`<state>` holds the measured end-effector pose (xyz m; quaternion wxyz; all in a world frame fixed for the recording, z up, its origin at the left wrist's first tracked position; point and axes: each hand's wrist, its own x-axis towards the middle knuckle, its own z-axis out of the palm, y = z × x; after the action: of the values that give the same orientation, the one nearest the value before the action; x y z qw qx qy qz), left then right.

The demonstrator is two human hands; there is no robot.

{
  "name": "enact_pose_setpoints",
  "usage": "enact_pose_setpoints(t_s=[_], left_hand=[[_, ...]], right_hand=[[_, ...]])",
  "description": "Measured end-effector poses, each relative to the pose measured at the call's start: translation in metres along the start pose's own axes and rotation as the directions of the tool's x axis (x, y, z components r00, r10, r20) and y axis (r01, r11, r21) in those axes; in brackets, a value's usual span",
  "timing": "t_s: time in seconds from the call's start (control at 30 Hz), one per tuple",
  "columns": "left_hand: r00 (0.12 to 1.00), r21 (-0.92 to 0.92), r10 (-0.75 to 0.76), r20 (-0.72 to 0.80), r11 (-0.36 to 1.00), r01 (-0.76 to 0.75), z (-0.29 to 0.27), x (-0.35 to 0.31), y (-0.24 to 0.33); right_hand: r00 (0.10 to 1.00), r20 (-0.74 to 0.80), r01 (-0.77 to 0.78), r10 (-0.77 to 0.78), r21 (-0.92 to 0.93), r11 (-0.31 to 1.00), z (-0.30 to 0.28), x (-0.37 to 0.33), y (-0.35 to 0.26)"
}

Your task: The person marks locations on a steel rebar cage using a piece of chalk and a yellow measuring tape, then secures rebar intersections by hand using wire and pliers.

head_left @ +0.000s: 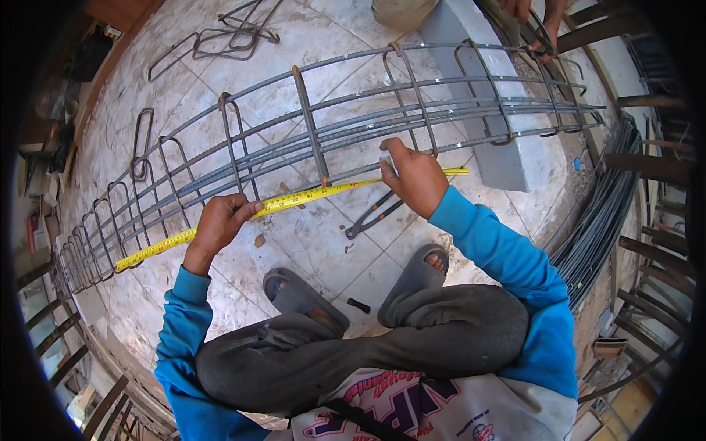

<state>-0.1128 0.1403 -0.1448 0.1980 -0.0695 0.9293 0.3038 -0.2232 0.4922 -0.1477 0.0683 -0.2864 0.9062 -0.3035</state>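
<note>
A long cage of steel rebar (312, 121) with bent stirrups runs across in front of me. Along its near side stretches a yellow tape measure blade (294, 198). My left hand (220, 228) is closed on the blade, thumb on top. Over the blade's right part, my right hand (418, 180) pinches a small whitish piece (385, 159) that looks like chalk, beside the nearest bar. Part of the blade is hidden under this hand. Several white marks show on the bars. On the tiles below lies a pair of pincers (368, 217) with dark handles.
The cage's right part rests over a grey block (507, 158). Another person's hand (518, 9) is at the far right end. Loose stirrups (235, 37) lie at the back left. A bundle of thin rods (599, 213) lies right. A small black object (359, 305) sits between my sandals.
</note>
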Motion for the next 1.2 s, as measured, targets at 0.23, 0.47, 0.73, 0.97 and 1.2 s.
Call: enact_pose_setpoints(t_s=[0.23, 0.47, 0.73, 0.97, 1.2], left_hand=[[1.000, 0.123, 0.011, 0.019, 0.992, -0.014, -0.005, -0.001, 0.010], [0.995, 0.079, 0.083, 0.064, 0.993, -0.088, -0.005, -0.002, 0.003], [0.994, -0.124, 0.090, 0.066, 0.989, -0.082, -0.023, -0.033, -0.034], [0.997, -0.152, 0.031, -0.076, 0.987, -0.042, -0.050, -0.081, -0.083], [0.992, -0.172, -0.006, -0.124, 0.985, -0.016, -0.066, -0.089, -0.125]], right_hand=[[0.974, 0.206, -0.106, 0.092, 0.058, 0.993, 0.001, -0.025, 0.003], [0.976, 0.093, -0.215, 0.196, 0.296, 0.931, -0.034, -0.023, 0.001], [0.819, -0.275, -0.153, 0.504, 0.742, 0.653, -0.112, 0.012, 0.034], [0.865, -0.170, -0.197, 0.472, 0.750, 0.632, -0.074, 0.009, 0.030], [0.879, -0.066, -0.248, 0.472, 0.783, 0.571, -0.033, -0.006, 0.021]])
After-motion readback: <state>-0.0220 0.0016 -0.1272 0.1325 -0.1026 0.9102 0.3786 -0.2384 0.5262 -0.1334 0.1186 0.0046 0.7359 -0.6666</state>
